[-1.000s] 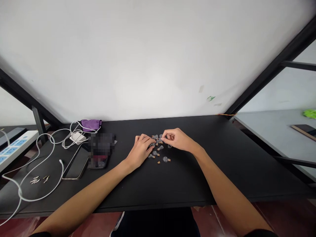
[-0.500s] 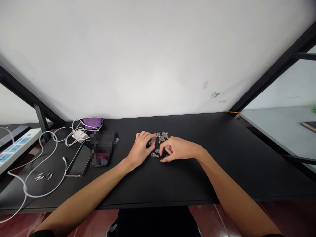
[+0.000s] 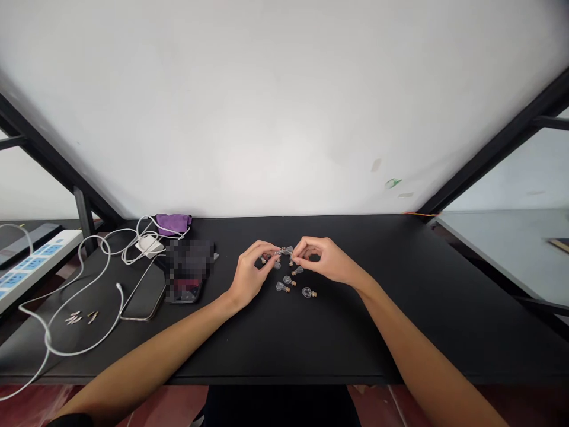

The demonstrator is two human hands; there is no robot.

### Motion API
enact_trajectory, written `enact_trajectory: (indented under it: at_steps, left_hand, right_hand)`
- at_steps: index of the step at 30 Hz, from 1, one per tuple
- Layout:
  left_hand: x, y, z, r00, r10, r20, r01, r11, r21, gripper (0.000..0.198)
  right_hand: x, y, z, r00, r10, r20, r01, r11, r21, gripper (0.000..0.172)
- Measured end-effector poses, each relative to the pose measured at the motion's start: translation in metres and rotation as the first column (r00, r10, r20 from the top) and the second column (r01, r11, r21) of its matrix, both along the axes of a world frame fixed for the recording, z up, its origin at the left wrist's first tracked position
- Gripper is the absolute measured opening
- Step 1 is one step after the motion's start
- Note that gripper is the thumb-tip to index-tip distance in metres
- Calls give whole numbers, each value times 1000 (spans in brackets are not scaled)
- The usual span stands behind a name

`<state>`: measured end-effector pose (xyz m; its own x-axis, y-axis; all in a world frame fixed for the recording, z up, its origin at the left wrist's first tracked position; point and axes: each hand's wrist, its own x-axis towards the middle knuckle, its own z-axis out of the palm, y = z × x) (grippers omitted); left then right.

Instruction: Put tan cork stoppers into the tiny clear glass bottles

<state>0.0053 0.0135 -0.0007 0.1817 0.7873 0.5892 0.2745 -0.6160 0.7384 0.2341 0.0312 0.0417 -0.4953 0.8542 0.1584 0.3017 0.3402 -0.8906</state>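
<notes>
My left hand [image 3: 254,271] reaches into a group of tiny clear glass bottles with cork stoppers, thumb and index finger pinched on a small corked glass bottle that they partly cover. My right hand [image 3: 328,260] is closed in a pinch at the group's right side, on another small corked glass bottle, mostly hidden by the fingers. Nearer to me lie a heart-shaped bottle [image 3: 307,292], a flared bottle [image 3: 281,287] and a round bottle [image 3: 287,280]. A further small bottle [image 3: 299,270] lies just below my right fingertips.
On the left of the black table [image 3: 355,344] lie a phone [image 3: 144,293], a partly blurred dark device [image 3: 189,293], a white charger [image 3: 149,245] with a looping cable, a purple pouch [image 3: 173,223], small metal pieces [image 3: 73,318] and a power strip [image 3: 40,261]. A white wall stands behind.
My right hand has moved up and away from the near bottles, which now lie spread out in view, the heart-shaped one included. My left hand stays by the group. The view has shifted slightly.
</notes>
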Motion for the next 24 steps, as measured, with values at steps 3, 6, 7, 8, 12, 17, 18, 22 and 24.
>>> enact_trajectory:
  at_steps: [3,6,7,8,12,17,18,22,24]
  left_hand:
    - [0,0,-2,999,-33,-4,33,999,7,14]
    - [0,-1,-3,997,-77,-11,77,997,32,16]
    - [0,-1,-3,996,-88,-10,88,996,33,16]
    - [0,-1,-3,995,-95,-8,95,995,29,16]
    - [0,-1,-4,995,-96,5,96,995,2,16]
    - [0,-1,-4,994,-109,23,109,994,-1,15]
    - [0,-1,-4,993,-116,25,116,993,-3,14]
    - [2,-4,-3,991,-130,39,131,991,-34,12]
    - [2,-5,-3,990,-130,62,133,990,-56,13]
  right_hand:
    - [-2,3,-5,998,-14,-69,13,1000,-9,27]
    - [-3,3,-7,993,13,-114,-20,998,-65,30]
    - [-3,3,-7,992,19,-127,-31,996,-86,31]
    - [-3,3,-8,990,23,-139,-38,994,-107,32]
    - [-4,3,-8,986,30,-166,-57,985,-163,34]
    - [-6,3,-8,976,44,-211,-92,971,-220,33]
    - [-6,3,-9,973,50,-226,-103,968,-231,32]
    - [-6,5,-13,960,72,-270,-143,957,-253,32]
    - [-6,6,-14,958,82,-275,-155,954,-257,32]
